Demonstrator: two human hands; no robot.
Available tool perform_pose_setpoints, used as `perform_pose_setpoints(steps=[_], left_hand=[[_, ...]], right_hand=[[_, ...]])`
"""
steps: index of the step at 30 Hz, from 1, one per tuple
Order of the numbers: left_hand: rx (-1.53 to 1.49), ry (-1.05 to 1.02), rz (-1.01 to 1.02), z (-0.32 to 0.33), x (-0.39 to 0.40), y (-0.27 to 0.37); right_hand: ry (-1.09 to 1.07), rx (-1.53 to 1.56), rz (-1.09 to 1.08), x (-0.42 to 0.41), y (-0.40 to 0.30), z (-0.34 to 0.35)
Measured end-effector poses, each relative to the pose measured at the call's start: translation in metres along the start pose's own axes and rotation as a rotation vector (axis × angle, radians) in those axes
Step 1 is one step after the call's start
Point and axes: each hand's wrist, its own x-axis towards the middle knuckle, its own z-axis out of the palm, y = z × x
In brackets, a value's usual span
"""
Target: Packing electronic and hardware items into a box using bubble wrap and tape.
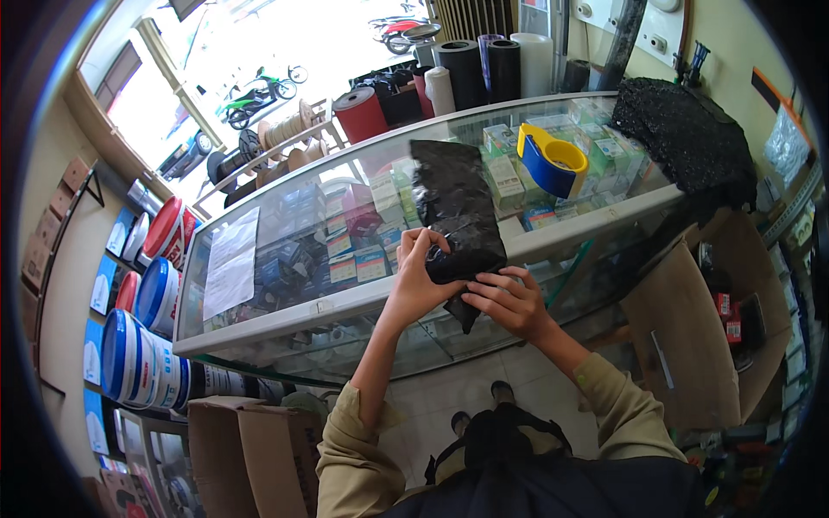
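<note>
A package in black plastic wrap (453, 188) lies on the glass display counter (337, 304), its near end reaching the front edge. My left hand (418, 272) grips the package's near left side, thumb low and fingers bent over the top. At the near right corner, the fingers of my right hand (508, 299) rest against the black plastic. A loose pointed flap of the wrap (465, 314) hangs below the edge between my hands. Whether my right fingers pinch the plastic is hard to see. Farther right on the glass sits a blue and yellow tape dispenser (550, 162).
Black bubble wrap (686, 142) drapes over the counter's right end. An open cardboard box (686, 337) stands below it, and another carton (252, 453) is at lower left. A paper sheet (232, 262) lies on the glass. Paint buckets (146, 359) line the left wall.
</note>
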Motion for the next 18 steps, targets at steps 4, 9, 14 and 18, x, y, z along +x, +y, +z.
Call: perform_pose_setpoints(steps=[4, 9, 14, 18], left_hand=[[-0.656, 0.009, -0.058, -0.019, -0.009, -0.004], [0.161, 0.038, 0.447, -0.015, -0.03, -0.004], [0.324, 0.269, 0.575, 0.008, -0.025, -0.013], [0.174, 0.331, 0.639, 0.024, -0.012, -0.009]], right_hand=[[0.003, 0.009, 0.089, 0.009, -0.003, -0.011], [0.006, 0.198, 0.214, 0.015, 0.003, -0.012], [0.075, 0.278, 0.445, 0.04, -0.005, -0.024], [-0.01, 0.223, 0.371, 0.04, 0.012, -0.023]])
